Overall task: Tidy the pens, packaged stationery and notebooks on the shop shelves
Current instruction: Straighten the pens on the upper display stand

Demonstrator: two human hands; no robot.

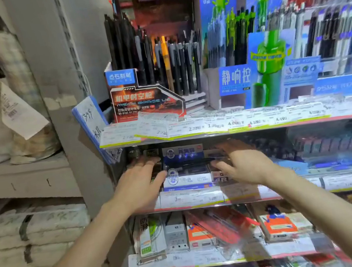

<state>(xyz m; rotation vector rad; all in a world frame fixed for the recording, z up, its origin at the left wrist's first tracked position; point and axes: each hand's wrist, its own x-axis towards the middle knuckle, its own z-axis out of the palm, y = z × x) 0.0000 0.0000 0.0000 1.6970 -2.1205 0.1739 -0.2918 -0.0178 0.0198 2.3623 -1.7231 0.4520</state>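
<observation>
Head view: the left hand (137, 182) and the right hand (247, 165) reach into the second shelf, one on each side of a white-blue pen box (186, 176). Both hands have the fingers spread and nearly straight, and neither grip has closed on anything. Whether the fingertips already touch the box sides, I cannot tell, because motion blurs them. The hands seem placed like this in order to square the box or slide it straight between its neighbours.

The box stands near the left end of the shelf, just behind the price labels (191, 197). It is printed in white and blue with a round emblem, and a dark pen (194, 162) lies across its top, almost level.

On the shelf above, black pens (160, 67) stand upright in an orange-black display (146, 102), beside a big blue display (283, 48) with green figures. Below, packaged stationery (207, 229) lies a little crooked, probably still to be straightened. At the left, wrapped bundles (26, 235) are stacked.
</observation>
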